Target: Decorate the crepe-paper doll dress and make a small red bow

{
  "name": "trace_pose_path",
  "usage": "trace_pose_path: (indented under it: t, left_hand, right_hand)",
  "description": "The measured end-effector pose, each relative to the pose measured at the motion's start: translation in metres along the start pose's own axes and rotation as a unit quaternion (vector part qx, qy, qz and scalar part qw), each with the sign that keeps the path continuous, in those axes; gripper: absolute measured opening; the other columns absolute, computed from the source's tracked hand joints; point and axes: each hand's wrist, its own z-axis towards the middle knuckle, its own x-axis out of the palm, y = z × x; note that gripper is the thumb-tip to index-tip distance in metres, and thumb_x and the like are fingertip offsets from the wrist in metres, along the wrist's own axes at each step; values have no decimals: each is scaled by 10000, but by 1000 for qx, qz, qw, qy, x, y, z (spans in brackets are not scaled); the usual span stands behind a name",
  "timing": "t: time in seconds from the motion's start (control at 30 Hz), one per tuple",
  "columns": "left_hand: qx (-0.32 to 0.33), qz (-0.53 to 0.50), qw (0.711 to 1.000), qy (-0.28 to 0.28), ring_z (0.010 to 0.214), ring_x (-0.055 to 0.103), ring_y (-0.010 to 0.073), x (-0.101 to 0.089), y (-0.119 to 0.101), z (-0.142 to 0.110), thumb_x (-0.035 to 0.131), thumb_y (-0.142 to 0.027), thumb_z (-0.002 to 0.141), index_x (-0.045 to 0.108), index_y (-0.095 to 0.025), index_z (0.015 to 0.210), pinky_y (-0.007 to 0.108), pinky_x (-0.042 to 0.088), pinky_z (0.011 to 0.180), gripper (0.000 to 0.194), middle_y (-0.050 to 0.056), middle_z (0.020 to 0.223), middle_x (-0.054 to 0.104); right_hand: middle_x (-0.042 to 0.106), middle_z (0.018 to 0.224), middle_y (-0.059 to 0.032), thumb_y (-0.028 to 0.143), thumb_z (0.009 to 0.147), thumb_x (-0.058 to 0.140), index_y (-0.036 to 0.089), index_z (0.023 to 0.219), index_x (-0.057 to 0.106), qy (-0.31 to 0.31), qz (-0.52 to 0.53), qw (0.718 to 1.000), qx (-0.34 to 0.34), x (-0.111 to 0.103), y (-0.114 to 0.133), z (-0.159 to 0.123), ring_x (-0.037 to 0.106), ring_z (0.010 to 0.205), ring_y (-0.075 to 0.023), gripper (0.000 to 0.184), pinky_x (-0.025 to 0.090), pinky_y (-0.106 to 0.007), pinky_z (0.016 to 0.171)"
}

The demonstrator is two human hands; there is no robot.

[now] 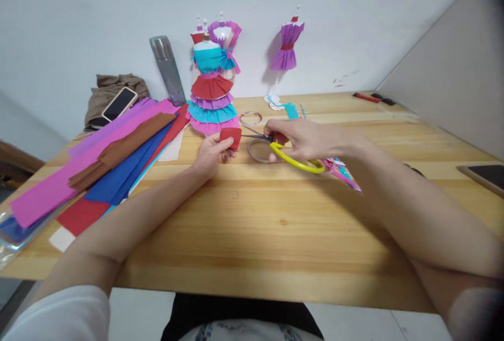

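Observation:
Pinched between the thumb and fingers of my left hand [213, 156] is a small folded piece of red crepe paper [230, 138]. My right hand [299, 138] grips a pair of scissors [298, 162] with yellow handles. The slightly parted blades point left, with their tips beside the red piece; I cannot tell whether they touch it. Another bit of red paper [279, 140] shows at the right fingers. Below the blades lies a tape roll [258, 150], partly covered by the right hand. A second ring of tape [251, 118] rests just behind.
Layered crepe paper strips [129, 138] cover the table's left side. Behind stand dress forms in a tiered paper dress [211, 89] and a purple dress [289, 49]. A flask [168, 70], a phone [120, 104] on brown cloth, and another phone [486, 177] flank the work area. Colourful scraps [342, 174] lie right.

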Motion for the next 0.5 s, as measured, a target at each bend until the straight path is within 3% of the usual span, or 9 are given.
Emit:
trace_pose_path:
  t: [0.13, 0.2, 0.33, 0.5]
  left_hand:
    - [-10, -5, 1000, 12, 501, 587, 84, 2, 0, -2, 859, -502, 681, 640, -159, 794, 197, 391, 453, 423, 11, 643, 681]
    - [-8, -10, 1000, 21, 500, 589, 84, 5, 0, -4, 867, -500, 680, 656, -155, 814, 197, 393, 448, 426, 12, 655, 692]
    - [-2, 0, 999, 35, 505, 598, 89, 12, -1, -11, 878, -516, 665, 701, -148, 867, 202, 399, 438, 456, 20, 678, 711]
    - [9, 44, 997, 55, 508, 606, 97, 16, -1, -14, 868, -498, 691, 716, -143, 877, 206, 426, 448, 428, 19, 658, 705]
  right_hand:
    - [558, 812, -1, 342, 794, 709, 229, 880, 489, -119, 153, 981, -24, 23, 2, 16, 469, 744, -158, 262, 362, -307, 704]
    - [546, 809, 20, 367, 701, 789, 241, 863, 456, -190, 317, 929, -25, 40, 6, 25, 499, 758, -153, 391, 402, -296, 716]
    - [574, 827, 40, 388, 591, 899, 239, 857, 474, -236, 472, 849, -4, 68, 17, 36, 524, 731, -127, 523, 414, -263, 663]
    - [560, 640, 82, 305, 576, 864, 228, 857, 498, -245, 514, 821, 37, 78, 20, 36, 468, 576, -90, 468, 344, -238, 553]
